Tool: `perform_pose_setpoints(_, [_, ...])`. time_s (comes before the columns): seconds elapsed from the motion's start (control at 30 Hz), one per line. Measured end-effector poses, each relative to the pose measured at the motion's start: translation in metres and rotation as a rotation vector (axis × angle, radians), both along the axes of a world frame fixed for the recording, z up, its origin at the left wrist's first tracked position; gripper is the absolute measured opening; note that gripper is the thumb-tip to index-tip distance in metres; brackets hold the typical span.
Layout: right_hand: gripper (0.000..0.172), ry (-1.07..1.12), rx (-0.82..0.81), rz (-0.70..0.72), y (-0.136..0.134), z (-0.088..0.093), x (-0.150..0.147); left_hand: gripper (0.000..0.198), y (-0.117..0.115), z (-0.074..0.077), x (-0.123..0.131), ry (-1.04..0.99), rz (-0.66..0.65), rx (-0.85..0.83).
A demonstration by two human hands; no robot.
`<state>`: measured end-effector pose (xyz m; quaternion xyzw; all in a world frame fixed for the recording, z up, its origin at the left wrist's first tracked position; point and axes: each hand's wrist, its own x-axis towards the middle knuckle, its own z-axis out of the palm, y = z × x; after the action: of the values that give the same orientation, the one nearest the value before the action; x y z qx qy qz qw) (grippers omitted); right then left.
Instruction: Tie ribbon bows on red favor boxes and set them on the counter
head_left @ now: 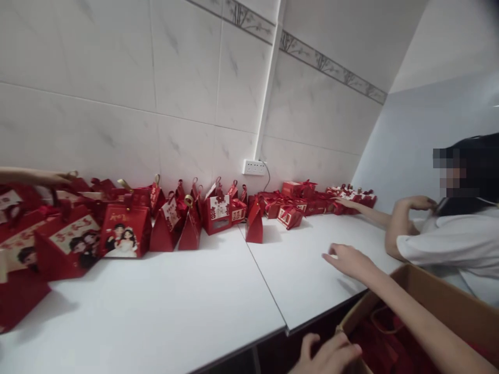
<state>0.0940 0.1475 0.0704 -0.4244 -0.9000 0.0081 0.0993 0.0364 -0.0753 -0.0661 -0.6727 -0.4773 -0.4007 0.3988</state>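
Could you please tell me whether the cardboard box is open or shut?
Open: red items are visible inside the cardboard box, below its rim.

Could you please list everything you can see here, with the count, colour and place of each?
Gift boxes: many, too crowded to count, red, along the tabletops
Tabletops: two, white, side by side
Carton: one, brown, lower right
Contents: uncountable, red, inside the carton
Power strip: one, white, low on the tiled wall
Cable: one, grey, beside the strip
Trunking: one, white, above the strip
Tiled wall: one, pale grey, behind
Co-worker: one, white sleeve, right; one hand at the far boxes
Another person's hand: one, bare, far left
Left hand: one, bare, by the carton's corner
Right hand: one, bare, above the right tabletop
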Motion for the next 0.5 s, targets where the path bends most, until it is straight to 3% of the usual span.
perform_pose_setpoints(0.07, [0.027, -0.023, -0.019, 0.094, -0.021, 0.003, -0.046, 0.022, -0.03, 0.031, -0.049, 0.106, -0.082, -0.175])
perform_pose_setpoints(0.13, [0.028, -0.036, -0.042, 0.141, -0.037, 0.001, -0.085, 0.023, -0.056, 0.054, -0.098, 0.059, -0.085, -0.347])
perform_pose_setpoints(0.2, [0.034, -0.029, -0.068, 0.161, -0.047, -0.003, -0.116, 0.026, -0.075, 0.065, -0.14, -0.058, -0.016, -0.376])
perform_pose_setpoints(0.27, [0.05, 0.009, -0.087, 0.165, -0.053, -0.007, -0.143, 0.028, -0.086, 0.065, -0.168, -0.134, 0.043, -0.38])
perform_pose_setpoints(0.37, [0.076, 0.096, -0.086, 0.136, -0.061, -0.014, -0.179, 0.027, -0.091, 0.059, -0.184, -0.243, 0.106, -0.396])
perform_pose_setpoints(0.5, [0.067, 0.161, -0.099, 0.061, -0.062, -0.025, -0.217, 0.022, -0.086, 0.053, -0.177, -0.408, 0.136, -0.537])
